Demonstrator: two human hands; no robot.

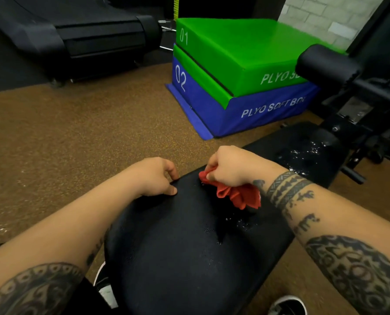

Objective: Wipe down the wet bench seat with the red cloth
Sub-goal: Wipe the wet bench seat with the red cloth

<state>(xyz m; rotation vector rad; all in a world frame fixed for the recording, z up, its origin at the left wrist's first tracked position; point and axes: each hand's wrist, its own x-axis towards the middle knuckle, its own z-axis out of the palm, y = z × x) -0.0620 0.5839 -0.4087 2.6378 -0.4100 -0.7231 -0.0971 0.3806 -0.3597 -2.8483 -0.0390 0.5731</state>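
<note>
A black padded bench seat (178,251) runs from the bottom centre up toward the right. Water drops glisten on its middle and on the far pad (303,153). My right hand (230,167) is closed around a bunched red cloth (239,194), which hangs below the fist and touches the seat. My left hand (155,176) rests on the seat's left edge, fingers curled over the rim, holding nothing else.
A green and blue stack of soft plyo boxes (234,71) stands on the brown speckled floor (64,137) ahead. A black treadmill (76,35) lies at the back left. Black bench frame and roller pad (325,62) rise at right. Shoes (287,305) show below the seat.
</note>
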